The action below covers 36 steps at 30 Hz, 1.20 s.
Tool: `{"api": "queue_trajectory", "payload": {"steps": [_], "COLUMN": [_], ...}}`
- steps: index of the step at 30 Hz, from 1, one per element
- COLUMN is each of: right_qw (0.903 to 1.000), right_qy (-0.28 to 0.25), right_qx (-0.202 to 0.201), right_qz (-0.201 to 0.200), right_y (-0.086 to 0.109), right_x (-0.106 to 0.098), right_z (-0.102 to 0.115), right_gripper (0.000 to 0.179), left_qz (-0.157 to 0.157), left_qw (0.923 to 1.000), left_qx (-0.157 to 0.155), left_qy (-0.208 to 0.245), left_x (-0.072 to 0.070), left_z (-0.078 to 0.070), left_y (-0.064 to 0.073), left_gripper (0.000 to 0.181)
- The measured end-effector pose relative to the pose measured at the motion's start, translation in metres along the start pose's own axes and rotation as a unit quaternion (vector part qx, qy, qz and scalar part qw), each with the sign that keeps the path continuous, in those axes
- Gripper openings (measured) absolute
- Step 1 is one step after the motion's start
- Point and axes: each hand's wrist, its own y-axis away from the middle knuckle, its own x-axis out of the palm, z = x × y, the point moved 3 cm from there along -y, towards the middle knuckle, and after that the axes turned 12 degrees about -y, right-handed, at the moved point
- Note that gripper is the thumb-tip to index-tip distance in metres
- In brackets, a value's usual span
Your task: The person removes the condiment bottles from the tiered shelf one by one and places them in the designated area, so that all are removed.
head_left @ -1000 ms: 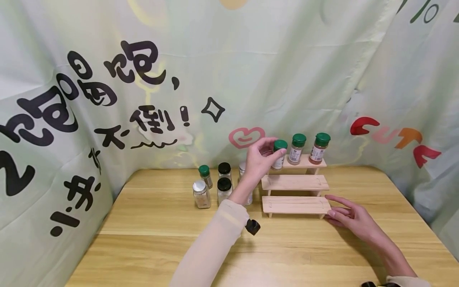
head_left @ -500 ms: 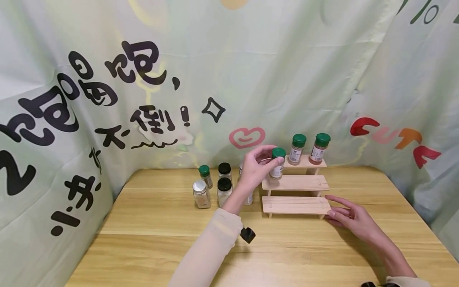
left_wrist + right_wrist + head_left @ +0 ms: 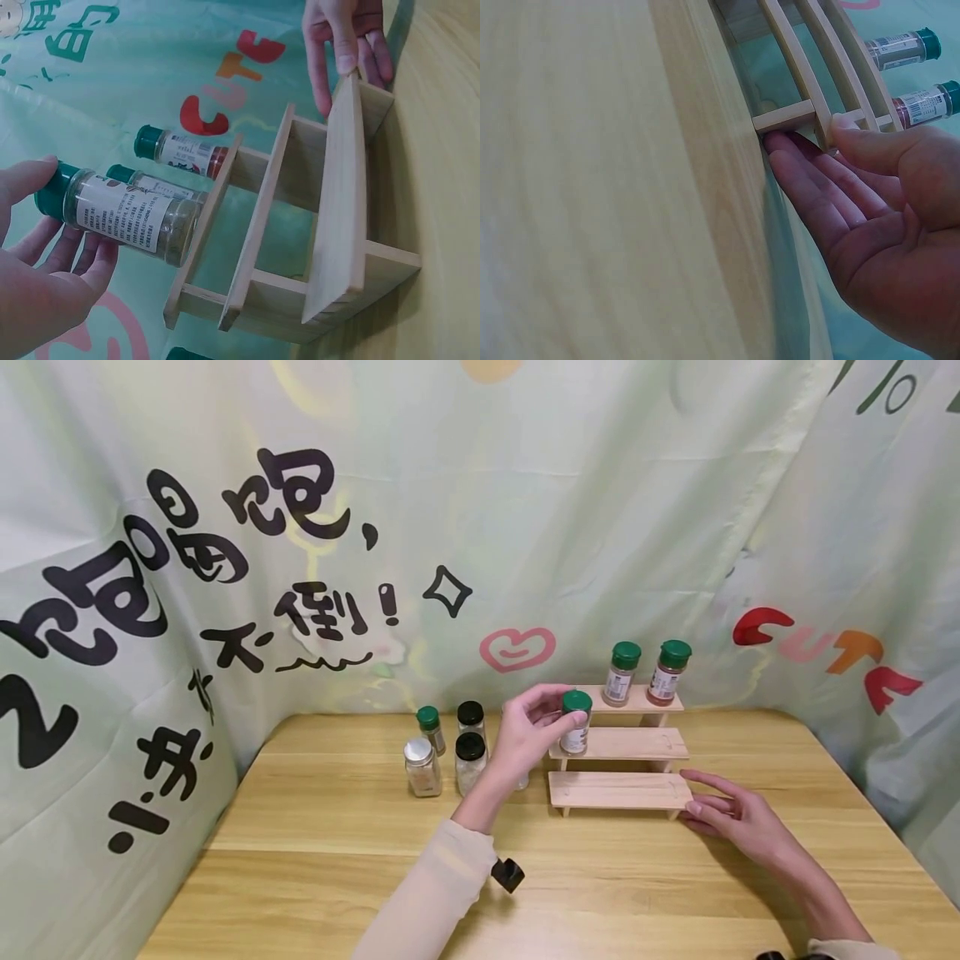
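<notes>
My left hand (image 3: 525,739) pinches a green-capped spice jar (image 3: 576,739) by its cap, between thumb and fingers. In the head view the upright jar overlaps the left end of the middle step of a three-tier wooden rack (image 3: 622,787). The left wrist view shows the jar's printed label (image 3: 124,214) and pale brown contents. My right hand (image 3: 738,818) holds the rack's right end at the lowest step; in the right wrist view its thumb (image 3: 851,133) presses the step's edge with fingers beneath. Two green-capped jars, one brownish (image 3: 618,683) and one reddish (image 3: 664,681), stand on the top step.
Left of the rack stand a silver-lidded jar (image 3: 422,768), two black-lidded jars (image 3: 470,764) and a small green-capped jar (image 3: 430,728). Another jar is mostly hidden behind my left hand. A printed curtain (image 3: 600,527) hangs behind the wooden table (image 3: 315,827).
My left hand has brought the green-capped jar down and slightly left, from the top step's left end to the middle step's level. The right hand stays at the rack.
</notes>
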Motion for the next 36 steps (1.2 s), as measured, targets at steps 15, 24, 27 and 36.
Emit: {"api": "queue_trajectory", "payload": {"steps": [15, 24, 27, 36], "right_qw": [0.9998, 0.9999, 1.0, 1.0], "right_qy": [-0.017, -0.013, -0.006, -0.002], "right_qx": [0.002, 0.004, 0.002, -0.001], "right_qz": [0.003, -0.005, -0.006, -0.005], "right_y": [0.001, 0.001, 0.001, 0.001], "right_x": [0.001, 0.001, 0.001, 0.0], "right_z": [-0.002, 0.0, 0.0, 0.0], "right_gripper": [0.05, 0.049, 0.048, 0.048], "left_qz": [0.021, 0.03, 0.031, 0.028], "left_qw": [0.9998, 0.9995, 0.9995, 0.9996], "left_qx": [0.004, -0.002, 0.001, -0.008], "left_qy": [-0.002, -0.003, -0.004, 0.003], "left_x": [-0.008, -0.014, -0.016, -0.024], "left_z": [0.005, 0.007, 0.007, 0.015], "left_y": [0.02, 0.031, 0.036, 0.052], "left_gripper": [0.036, 0.035, 0.035, 0.036]}}
